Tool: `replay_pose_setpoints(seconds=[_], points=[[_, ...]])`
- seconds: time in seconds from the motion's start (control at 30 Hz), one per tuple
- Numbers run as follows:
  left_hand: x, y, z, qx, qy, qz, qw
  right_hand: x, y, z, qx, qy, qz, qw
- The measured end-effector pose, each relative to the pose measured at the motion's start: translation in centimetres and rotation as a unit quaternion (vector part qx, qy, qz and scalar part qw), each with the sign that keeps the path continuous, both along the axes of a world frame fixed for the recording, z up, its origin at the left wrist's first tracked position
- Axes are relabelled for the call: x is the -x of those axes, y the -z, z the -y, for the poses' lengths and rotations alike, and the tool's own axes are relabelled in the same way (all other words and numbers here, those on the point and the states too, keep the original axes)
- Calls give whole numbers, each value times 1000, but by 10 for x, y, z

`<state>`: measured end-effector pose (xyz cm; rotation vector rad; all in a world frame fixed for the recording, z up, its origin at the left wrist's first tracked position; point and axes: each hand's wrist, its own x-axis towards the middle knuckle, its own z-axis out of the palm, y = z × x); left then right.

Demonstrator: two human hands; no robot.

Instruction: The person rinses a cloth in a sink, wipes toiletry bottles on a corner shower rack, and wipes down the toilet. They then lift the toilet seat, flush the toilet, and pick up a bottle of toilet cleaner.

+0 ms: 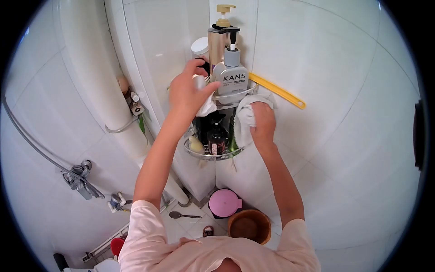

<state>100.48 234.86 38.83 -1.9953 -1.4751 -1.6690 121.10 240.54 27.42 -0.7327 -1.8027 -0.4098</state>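
My right hand (263, 121) is closed around a bunched white cloth (245, 113), held against the right side of a two-tier wire corner shelf (235, 94). My left hand (186, 89) is at the upper tier's left side, thumb and fingers spread. Partly hidden behind its thumb is a white item (208, 108), whose kind I cannot make out. Just right of that hand stands a grey KANS pump bottle (233, 78). Behind it rises a taller gold-toned pump bottle (216, 45), and a white-lidded jar (200, 46) is at the left.
A yellow handle (278, 91) juts out rightward from the shelf. The lower tier holds a dark pump bottle (217, 139). Below are a pink-lidded bin (224, 203), a wooden bucket (249, 226) and a dark spoon-shaped item (183, 215). A pipe (97, 77) and shower valve (79, 177) are left.
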Motion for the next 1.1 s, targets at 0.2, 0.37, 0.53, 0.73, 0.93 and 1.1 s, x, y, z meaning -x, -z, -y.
replay_pose_setpoints(seconds=[0.2,0.37,0.53,0.73,0.93,1.1], points=[[7,73,49,-24,76,136,988,35,-8,19,1,-74,61,995],[9,143,48,54,117,186,974,40,-9,19,37,-95,54,993],[18,134,48,10,80,191,978,14,9,4,21,-95,-4,995],[-3,93,47,-13,134,121,984,-21,11,38,227,-153,-96,957],[-68,185,45,363,366,174,839,-49,33,84,410,-229,-200,860],[-85,247,56,380,397,407,730,-81,76,104,514,-164,-252,804]])
